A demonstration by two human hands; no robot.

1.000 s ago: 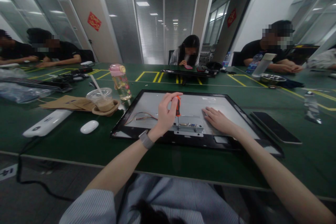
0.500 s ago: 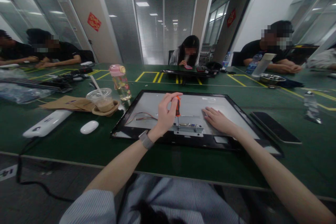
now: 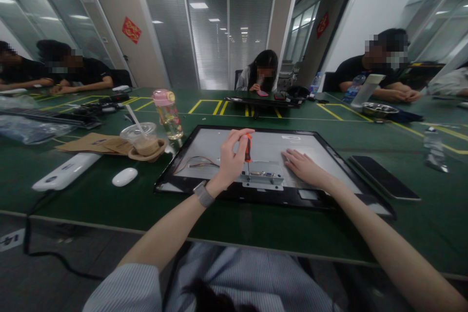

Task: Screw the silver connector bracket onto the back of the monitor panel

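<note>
My left hand [image 3: 233,154] grips an orange and black screwdriver [image 3: 248,148] that stands upright, its thin shaft reaching down to the metal bracket [image 3: 263,180]. Silver and blue connector ports show along that bracket. It is fixed near the front edge of an opened display panel [image 3: 263,142] with a silver back and a black frame. Flat on the panel's right part lies my right hand [image 3: 302,166], fingers spread and holding nothing. Thin coloured wires [image 3: 201,160] run across the panel left of the bracket. Where the screwdriver tip meets the metal is too small to make out.
Left of the panel are a white mouse [image 3: 125,177], a white power strip [image 3: 66,171], an iced drink cup [image 3: 141,136] and a pink-lidded bottle [image 3: 167,114]. A black phone [image 3: 384,177] lies close on the right. Several people sit across the green table [image 3: 120,207].
</note>
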